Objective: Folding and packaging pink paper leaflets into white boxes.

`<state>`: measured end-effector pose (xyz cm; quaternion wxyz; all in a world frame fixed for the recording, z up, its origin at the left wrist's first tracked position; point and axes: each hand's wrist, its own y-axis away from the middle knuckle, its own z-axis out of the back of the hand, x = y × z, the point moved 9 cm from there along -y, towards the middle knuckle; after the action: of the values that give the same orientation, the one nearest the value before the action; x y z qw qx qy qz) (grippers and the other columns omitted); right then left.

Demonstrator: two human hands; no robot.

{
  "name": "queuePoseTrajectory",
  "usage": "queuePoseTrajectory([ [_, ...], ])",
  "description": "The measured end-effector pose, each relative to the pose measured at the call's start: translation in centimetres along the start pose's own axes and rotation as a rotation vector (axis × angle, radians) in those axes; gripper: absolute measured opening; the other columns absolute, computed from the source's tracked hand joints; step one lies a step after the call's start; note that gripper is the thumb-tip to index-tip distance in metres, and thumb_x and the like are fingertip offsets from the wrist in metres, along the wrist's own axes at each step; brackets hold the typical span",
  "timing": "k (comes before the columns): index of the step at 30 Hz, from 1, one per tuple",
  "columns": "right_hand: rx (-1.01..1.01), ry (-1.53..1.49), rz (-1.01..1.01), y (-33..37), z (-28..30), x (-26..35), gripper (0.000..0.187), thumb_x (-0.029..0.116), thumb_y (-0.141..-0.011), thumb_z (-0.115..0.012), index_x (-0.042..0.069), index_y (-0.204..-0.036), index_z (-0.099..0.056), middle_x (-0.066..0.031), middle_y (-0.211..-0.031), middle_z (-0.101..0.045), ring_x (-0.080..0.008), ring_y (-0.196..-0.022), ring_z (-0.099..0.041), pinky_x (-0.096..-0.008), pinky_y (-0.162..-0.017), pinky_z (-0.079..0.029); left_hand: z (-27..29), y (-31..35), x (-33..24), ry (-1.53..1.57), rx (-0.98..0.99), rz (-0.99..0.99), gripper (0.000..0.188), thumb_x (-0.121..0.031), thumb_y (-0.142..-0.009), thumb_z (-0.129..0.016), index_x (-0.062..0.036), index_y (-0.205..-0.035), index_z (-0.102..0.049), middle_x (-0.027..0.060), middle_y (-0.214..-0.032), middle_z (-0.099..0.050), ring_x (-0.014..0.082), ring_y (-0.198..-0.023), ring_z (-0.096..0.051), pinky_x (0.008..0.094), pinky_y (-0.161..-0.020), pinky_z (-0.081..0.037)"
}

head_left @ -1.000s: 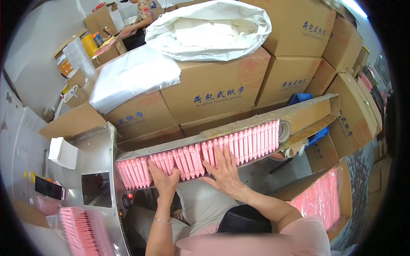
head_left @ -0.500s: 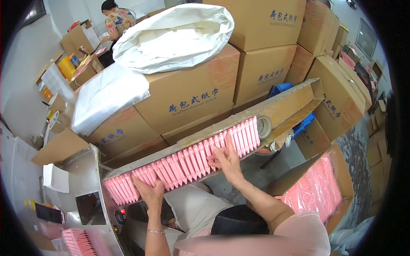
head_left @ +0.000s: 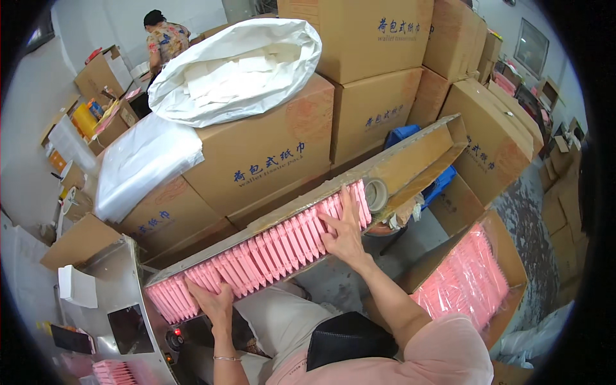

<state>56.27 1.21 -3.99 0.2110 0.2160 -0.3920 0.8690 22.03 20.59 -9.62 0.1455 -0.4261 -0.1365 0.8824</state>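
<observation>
A long row of thin pink packets (head_left: 273, 252), apparently tissue packs, stands on edge side by side in a narrow slanting trough (head_left: 420, 154). My left hand (head_left: 215, 307) lies on the row near its left end, thumb apart from the fingers, which are partly hidden against the packets. Close to the right end, my right hand (head_left: 348, 239) rests on the packets with its fingers stretched and spread. Just beyond the last packet sits a roll of tape (head_left: 376, 194) in the trough.
Large cardboard boxes (head_left: 269, 144) stand behind the trough, topped by an open white sack (head_left: 237, 70) and clear plastic sheeting (head_left: 146, 157). A carton of bagged pink packets (head_left: 465, 282) is at right. A metal machine (head_left: 112, 273) stands at left. Another person (head_left: 165, 42) works far back.
My right hand has slid along the row toward its right end, with its fingers spread wider. My left hand stays near the left end. The whole view has shifted slightly.
</observation>
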Motion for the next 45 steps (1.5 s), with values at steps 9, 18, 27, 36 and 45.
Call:
queuePoseTrajectory([
  [9,0.02,-0.411,-0.564,0.0,-1.0,-8.3,0.08,0.035,-0.079,-0.08,-0.012,-0.133,-0.046,-0.0283,-0.131,-0.056,-0.0323,-0.12,-0.058,-0.0375,-0.102,-0.044,0.7,-0.3,-1.0,0.263,0.197,0.195,0.11,-0.029,-0.074,-0.079,0.0106,-0.15,-0.01,0.0303,-0.151,-0.027,0.0371,-0.142,-0.028,0.0382,-0.118,-0.021],
  [18,0.361,-0.284,-0.269,-1.9,-4.4,-2.9,0.109,0.024,-0.06,-0.095,-0.009,-0.138,-0.027,-0.0222,-0.138,-0.042,-0.0294,-0.128,-0.044,-0.0377,-0.11,-0.035,-1.0,-0.4,-3.7,-0.08,0.222,0.13,0.122,-0.031,-0.06,-0.082,0.0165,-0.146,-0.009,0.0396,-0.137,-0.034,0.0511,-0.13,-0.036,0.0498,-0.112,-0.03],
  [27,0.338,-0.597,-0.491,-1.5,-3.6,-1.2,0.104,0.021,-0.057,-0.096,-0.008,-0.135,-0.034,-0.02,-0.126,-0.051,-0.0284,-0.118,-0.052,-0.0392,-0.105,-0.04,-2.0,0.4,-5.4,0.012,0.163,0.186,0.112,-0.017,-0.057,-0.077,0.0147,-0.146,-0.015,0.0317,-0.141,-0.035,0.0438,-0.134,-0.035,0.0435,-0.113,-0.031],
  [36,0.239,-0.544,-0.489,0.4,1.2,0.4,0.112,0.01,-0.053,-0.095,-0.009,-0.141,-0.029,-0.0205,-0.131,-0.048,-0.0268,-0.12,-0.051,-0.0384,-0.106,-0.041,2.7,3.4,-8.4,0.079,0.054,0.097,0.109,-0.019,-0.055,-0.08,0.0089,-0.143,-0.022,0.0257,-0.129,-0.043,0.0409,-0.12,-0.046,0.0461,-0.103,-0.038],
  [45,0.524,-0.868,-0.206,-0.9,-4.7,14.4,0.131,0.032,-0.053,-0.095,-0.003,-0.151,-0.016,-0.0193,-0.144,-0.039,-0.0298,-0.129,-0.045,-0.0414,-0.11,-0.035,21.2,10.6,-8.6,-0.047,-0.388,0.326,0.112,-0.024,-0.053,-0.089,0.0033,-0.143,-0.028,0.0207,-0.124,-0.049,0.0352,-0.114,-0.052,0.0421,-0.1,-0.044],
])
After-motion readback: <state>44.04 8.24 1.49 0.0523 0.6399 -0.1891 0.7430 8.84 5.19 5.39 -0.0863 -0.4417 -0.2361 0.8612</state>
